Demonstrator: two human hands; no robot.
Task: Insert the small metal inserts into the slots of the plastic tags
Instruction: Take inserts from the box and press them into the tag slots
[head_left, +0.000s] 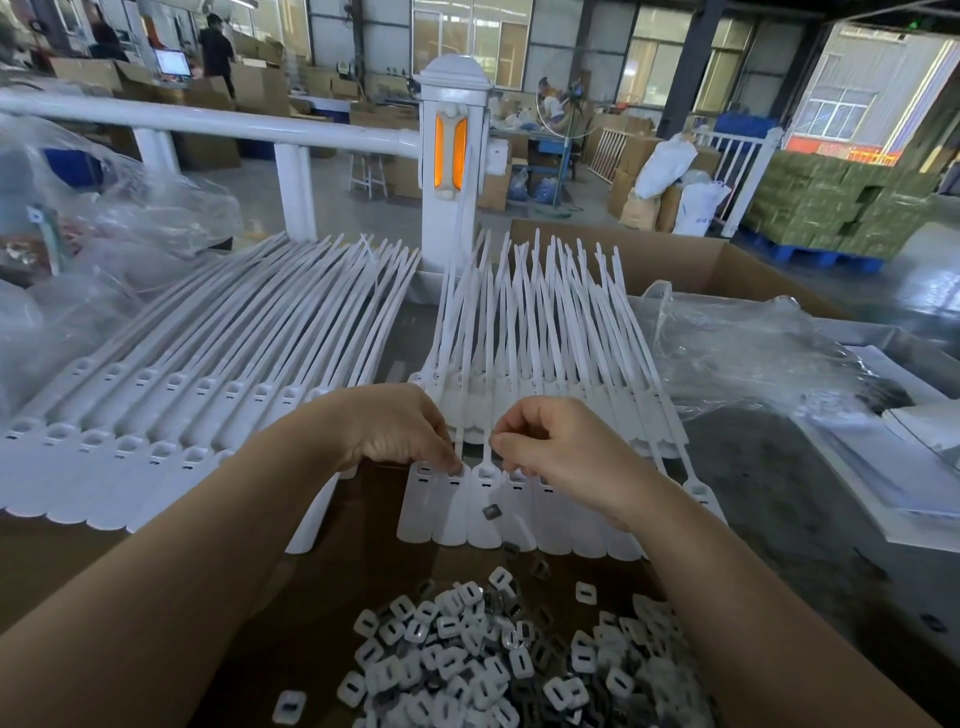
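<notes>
Dozens of loose metal inserts (488, 670) are still piled nearest the camera. Just beyond the pile, tags (485, 512) are worked by left hand (395, 431) and right hand (550, 447) — fingers curled, contents can't be told. Left of them, more tags (171, 410) are lined up — plenty left, probably.

The fingertips of both hands, left (400, 431) and right (558, 452), curl down over the nearest row of plastic tags (483, 514), so whether either pinches anything cannot be told. The pile of inserts (498, 660) below that row is cut off by the bottom edge, and its far-right pieces blur together.
</notes>
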